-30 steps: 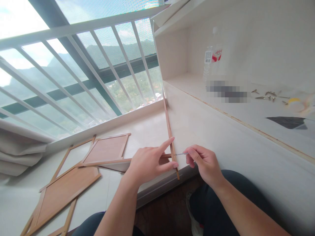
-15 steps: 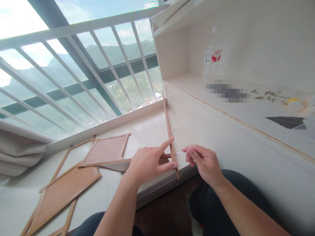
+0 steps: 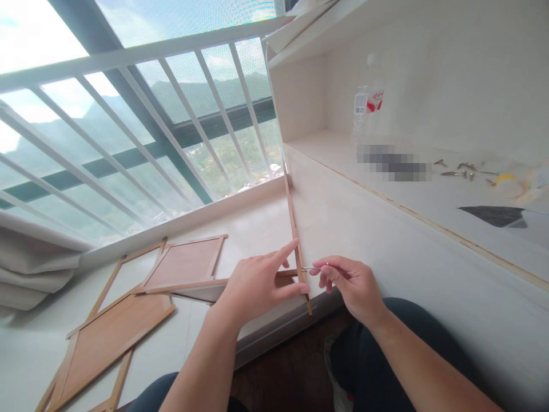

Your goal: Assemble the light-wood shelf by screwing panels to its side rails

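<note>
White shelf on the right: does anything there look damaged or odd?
Its front edge shows a rough brown line against the white, possibly wear. Several screws lie loosely scattered, and a pixelated patch near the bottle hides whatever is there.

The left hand (image 3: pixel 257 283) rests with index finger and thumb spread against a long wooden strip (image 3: pixel 291 209) that runs from near to far beside a white side panel (image 3: pixel 343 214). Right of it, the right hand (image 3: pixel 354 286) pinches a thin metal rod (image 3: pixel 309 268), its tip at the strip, close to where a wooden rail (image 3: pixel 184 286) meets it from the left. Framed brown panels (image 3: pixel 115 329) lie farther left on the white ledge (image 3: pixel 257 212). On the shelf (image 3: pixel 429 194) at right, a clear bottle (image 3: pixel 374 102) stands left of loose screws (image 3: pixel 465 166).
</note>
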`<state>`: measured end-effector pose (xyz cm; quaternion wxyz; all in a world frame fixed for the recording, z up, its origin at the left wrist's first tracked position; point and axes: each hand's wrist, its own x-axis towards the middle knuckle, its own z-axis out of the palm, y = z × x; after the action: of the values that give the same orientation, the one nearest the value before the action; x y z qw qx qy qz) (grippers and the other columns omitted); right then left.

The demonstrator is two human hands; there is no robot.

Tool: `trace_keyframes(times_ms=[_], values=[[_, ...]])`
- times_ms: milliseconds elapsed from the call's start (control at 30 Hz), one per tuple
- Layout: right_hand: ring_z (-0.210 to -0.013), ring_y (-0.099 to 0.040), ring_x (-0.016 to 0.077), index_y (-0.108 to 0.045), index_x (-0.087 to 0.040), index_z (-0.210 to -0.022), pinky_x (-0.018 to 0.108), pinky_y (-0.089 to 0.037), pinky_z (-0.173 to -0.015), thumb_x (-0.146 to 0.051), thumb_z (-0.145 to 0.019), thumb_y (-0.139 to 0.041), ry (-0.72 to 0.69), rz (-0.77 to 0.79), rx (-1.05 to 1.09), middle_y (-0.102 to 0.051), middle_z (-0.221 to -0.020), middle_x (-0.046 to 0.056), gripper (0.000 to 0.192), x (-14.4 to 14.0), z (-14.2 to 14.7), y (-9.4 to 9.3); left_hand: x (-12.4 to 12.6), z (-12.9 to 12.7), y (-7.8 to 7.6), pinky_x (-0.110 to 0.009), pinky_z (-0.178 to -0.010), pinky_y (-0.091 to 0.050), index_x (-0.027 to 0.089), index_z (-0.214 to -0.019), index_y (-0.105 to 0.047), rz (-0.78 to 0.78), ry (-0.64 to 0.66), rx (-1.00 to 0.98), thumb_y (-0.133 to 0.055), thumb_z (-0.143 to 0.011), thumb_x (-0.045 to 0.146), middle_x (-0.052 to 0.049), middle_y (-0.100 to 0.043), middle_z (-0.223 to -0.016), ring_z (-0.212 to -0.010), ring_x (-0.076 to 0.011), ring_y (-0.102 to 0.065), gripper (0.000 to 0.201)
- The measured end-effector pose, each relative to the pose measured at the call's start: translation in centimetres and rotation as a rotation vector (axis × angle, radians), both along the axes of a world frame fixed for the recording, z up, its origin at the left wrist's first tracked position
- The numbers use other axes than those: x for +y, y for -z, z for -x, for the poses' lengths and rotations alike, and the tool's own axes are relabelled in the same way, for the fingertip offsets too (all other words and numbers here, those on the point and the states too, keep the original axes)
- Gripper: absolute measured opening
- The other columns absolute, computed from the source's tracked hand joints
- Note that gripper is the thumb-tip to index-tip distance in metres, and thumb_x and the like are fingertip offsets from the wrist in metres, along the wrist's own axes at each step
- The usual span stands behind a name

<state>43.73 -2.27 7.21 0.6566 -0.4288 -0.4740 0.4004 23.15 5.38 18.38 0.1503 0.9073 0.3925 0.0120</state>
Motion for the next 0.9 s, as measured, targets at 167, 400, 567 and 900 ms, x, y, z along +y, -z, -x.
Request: trace_keyframes(times_ms=[167, 400, 567, 900], values=[[-0.059, -0.067, 0.0129, -0.085, -0.018, -0.101, 0.023, -0.058, -0.054, -0.047, -0.097, -0.075, 0.005, 0.017, 0.0, -0.084, -0.084, 0.009, 0.031, 0.2, 0.0, -0.2, 0.4, 0.5, 0.8, -0.036, -0.083, -0.052, 0.032, -0.155, -0.056, -0.176, 0.021, -0.087, -0.066, -0.081, 0.087, -0.003, -0.082, -0.117, -0.099, -0.0278, -0.079, 0.093], [-0.061, -0.068, 0.0138, -0.086, -0.019, -0.102, 0.023, -0.058, -0.055, -0.046, -0.099, -0.074, 0.023, 0.017, 0.001, -0.081, -0.078, 0.008, 0.03, 0.2, -0.2, 0.2, 0.4, 0.7, 1.9, -0.036, -0.082, -0.047, 0.023, -0.129, -0.073, -0.507, 0.142, -0.288, -0.065, -0.08, 0.086, -0.004, -0.082, -0.097, -0.083, -0.0211, -0.075, 0.08], [-0.061, -0.067, 0.0123, -0.085, -0.021, -0.1, 0.022, -0.058, -0.055, -0.043, -0.102, -0.071, 0.061, -0.028, -0.005, -0.082, -0.082, 0.007, 0.026, 0.0, -0.6, -0.1, -0.3, 1.1, 1.5, -0.035, -0.089, -0.047, 0.02, -0.122, -0.074, -0.628, 0.225, -0.462, -0.072, -0.085, 0.074, -0.006, -0.081, -0.103, -0.093, -0.0205, -0.071, 0.065], [-0.073, -0.076, 0.0197, -0.085, -0.02, -0.102, 0.027, -0.058, -0.057, -0.039, -0.103, -0.069, 0.048, -0.092, -0.05, -0.075, -0.07, 0.005, 0.024, -0.4, -1.0, 0.1, -10.3, 7.3, 11.3, -0.031, -0.06, -0.045, 0.021, -0.061, -0.064, 0.375, -0.053, -0.959, -0.045, -0.109, 0.045, -0.006, -0.063, -0.055, -0.057, -0.0159, -0.059, 0.057]])
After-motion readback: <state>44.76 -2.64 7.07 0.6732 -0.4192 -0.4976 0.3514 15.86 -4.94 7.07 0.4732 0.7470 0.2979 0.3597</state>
